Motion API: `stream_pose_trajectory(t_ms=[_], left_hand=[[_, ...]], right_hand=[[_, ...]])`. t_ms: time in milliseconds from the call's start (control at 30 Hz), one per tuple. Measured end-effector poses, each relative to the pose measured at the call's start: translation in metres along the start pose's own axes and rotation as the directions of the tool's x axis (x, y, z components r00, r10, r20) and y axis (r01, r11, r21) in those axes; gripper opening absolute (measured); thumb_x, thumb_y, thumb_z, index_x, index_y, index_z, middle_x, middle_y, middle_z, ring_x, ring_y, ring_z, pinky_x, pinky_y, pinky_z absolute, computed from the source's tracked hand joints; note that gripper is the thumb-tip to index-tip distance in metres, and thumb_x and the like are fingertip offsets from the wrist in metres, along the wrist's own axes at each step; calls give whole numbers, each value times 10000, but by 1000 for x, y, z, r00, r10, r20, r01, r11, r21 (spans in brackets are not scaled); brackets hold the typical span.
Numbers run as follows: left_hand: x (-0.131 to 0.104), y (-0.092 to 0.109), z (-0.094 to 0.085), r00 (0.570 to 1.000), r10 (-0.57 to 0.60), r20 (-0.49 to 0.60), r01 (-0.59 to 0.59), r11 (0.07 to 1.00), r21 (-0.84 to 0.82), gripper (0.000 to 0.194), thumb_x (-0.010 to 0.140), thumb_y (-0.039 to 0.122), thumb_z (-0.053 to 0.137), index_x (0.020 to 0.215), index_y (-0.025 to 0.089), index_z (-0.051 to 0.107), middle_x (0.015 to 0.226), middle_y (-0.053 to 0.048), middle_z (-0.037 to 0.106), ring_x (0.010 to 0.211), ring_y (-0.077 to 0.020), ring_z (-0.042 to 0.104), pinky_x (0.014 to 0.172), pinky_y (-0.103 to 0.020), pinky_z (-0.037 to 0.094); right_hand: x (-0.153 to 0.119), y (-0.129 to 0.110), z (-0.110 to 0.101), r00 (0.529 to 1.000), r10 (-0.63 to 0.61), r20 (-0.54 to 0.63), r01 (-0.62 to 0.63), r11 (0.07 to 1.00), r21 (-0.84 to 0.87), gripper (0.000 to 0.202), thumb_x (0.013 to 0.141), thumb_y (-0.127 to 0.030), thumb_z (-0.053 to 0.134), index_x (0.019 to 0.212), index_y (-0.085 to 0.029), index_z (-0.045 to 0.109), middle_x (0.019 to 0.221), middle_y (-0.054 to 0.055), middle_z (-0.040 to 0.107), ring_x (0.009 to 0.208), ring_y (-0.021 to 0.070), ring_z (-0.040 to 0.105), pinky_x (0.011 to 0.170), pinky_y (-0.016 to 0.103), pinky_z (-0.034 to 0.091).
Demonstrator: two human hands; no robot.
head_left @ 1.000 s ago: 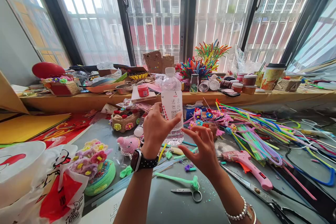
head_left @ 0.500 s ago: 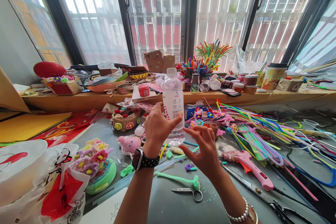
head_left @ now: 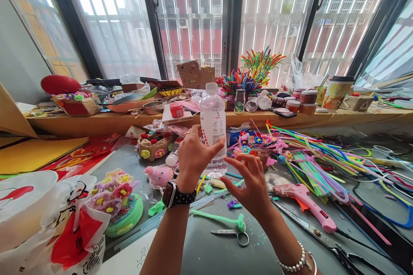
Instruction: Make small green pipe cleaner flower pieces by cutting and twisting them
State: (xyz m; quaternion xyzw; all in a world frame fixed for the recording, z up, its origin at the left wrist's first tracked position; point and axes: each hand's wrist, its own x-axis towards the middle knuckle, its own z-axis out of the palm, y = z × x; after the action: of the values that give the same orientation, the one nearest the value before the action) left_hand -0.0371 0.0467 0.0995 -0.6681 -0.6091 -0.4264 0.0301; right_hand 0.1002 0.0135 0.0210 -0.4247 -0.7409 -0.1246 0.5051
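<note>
A pink glue gun (head_left: 305, 204) lies on the grey surface (head_left: 219, 253) toward its right side, with long scissors (head_left: 325, 240) just beside it nearer the front edge. Small scissors (head_left: 232, 236) lie near the front middle, touching a green pipe-cleaner stem (head_left: 217, 218). A spread of coloured pipe cleaners (head_left: 309, 159) covers the right part. Toward the left, a pink crocheted figure (head_left: 158, 176) lies behind a green disc topped with flowers (head_left: 121, 204); a small flower basket (head_left: 154, 146) stands farther back. At the front left corner sits a white and red plastic bag (head_left: 61, 232). On the wooden ledge (head_left: 106, 123) behind stand a paper cup (head_left: 334, 93) and a red jar (head_left: 176, 110).
</note>
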Motion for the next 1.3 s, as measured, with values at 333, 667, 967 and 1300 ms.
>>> stream_pose_trajectory(t_ms=[333, 667, 967, 1300], left_hand=[[1, -1, 0, 1000, -12, 9, 12, 1000, -5, 478, 621, 552, 511, 928, 185, 500, 843, -64, 631, 743, -210, 596, 621, -307, 445], [1, -3, -1, 1000, -25, 7, 25, 1000, -5, 473, 621, 552, 513, 922, 187, 494, 851, -72, 633, 764, -221, 596, 651, -328, 445], [7, -21, 10, 998, -54, -10, 54, 998, 27, 513, 622, 570, 499, 957, 182, 484, 876, -79, 632, 789, -232, 598, 661, -326, 448], [12, -58, 41, 962, -209, -176, 226, 970, 88, 523, 620, 363, 581, 1063, 137, 417, 1025, -154, 561, 933, -266, 553, 729, -360, 443]], right_hand=[[0, 1, 2, 1000, 6, 7, -6, 1000, 0, 351, 720, -329, 560, 1058, -236, 540, 936, 58, 491, 830, 201, 472, 773, 384, 368], [-2, 1, 5, 999, 9, 36, -9, 1000, 5, 388, 717, -321, 563, 1091, -232, 511, 948, 65, 487, 853, 209, 470, 783, 396, 372], [-6, 5, 7, 996, 76, 44, -77, 997, 12, 349, 719, -296, 555, 1057, -219, 521, 924, 66, 498, 862, 216, 466, 770, 386, 373], [-14, 13, 12, 975, 178, 131, -178, 984, -15, 242, 737, -204, 516, 976, -192, 552, 883, 66, 516, 831, 208, 458, 737, 355, 385]])
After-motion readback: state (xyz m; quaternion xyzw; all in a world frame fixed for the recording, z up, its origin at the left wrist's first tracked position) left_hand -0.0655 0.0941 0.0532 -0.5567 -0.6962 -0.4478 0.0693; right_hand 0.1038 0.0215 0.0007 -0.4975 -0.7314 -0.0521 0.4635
